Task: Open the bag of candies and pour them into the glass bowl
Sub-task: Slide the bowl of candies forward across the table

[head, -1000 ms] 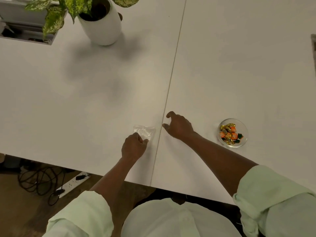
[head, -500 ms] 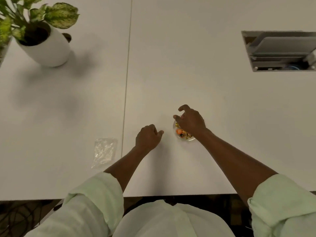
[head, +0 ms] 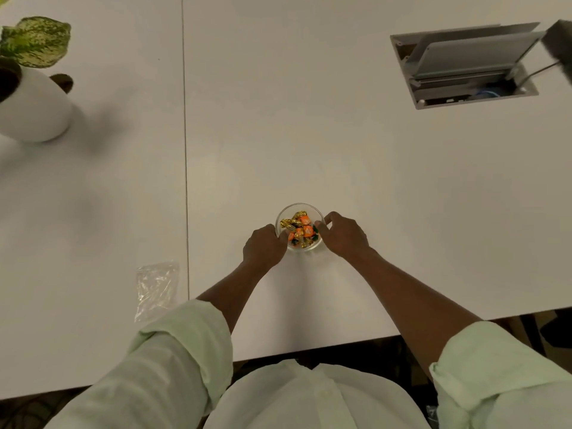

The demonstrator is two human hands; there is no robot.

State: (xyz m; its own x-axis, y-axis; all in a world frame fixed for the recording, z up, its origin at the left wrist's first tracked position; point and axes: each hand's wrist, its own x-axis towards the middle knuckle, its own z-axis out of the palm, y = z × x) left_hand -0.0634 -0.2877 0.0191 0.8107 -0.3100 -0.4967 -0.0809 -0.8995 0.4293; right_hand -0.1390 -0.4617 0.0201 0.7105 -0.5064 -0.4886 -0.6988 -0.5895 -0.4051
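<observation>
A small glass bowl (head: 298, 209) stands on the white table (head: 309, 144), filled with several gold, orange and green wrapped candies (head: 301, 230). My left hand (head: 263, 246) grips the bowl's left side and my right hand (head: 343, 235) grips its right side, fingers curled on the rim. The clear plastic bag (head: 156, 289) lies flat and empty on the table to the left, near my left sleeve and apart from both hands.
A white pot with a green plant (head: 29, 100) stands at the far left. An open cable hatch (head: 464, 65) is set into the table at the back right. A seam (head: 184, 150) runs between two tabletops. The table's front edge is close to my body.
My left hand moved right from the bag's side to the bowl and took hold of it. My right hand shifted from over the bowl to its right side.
</observation>
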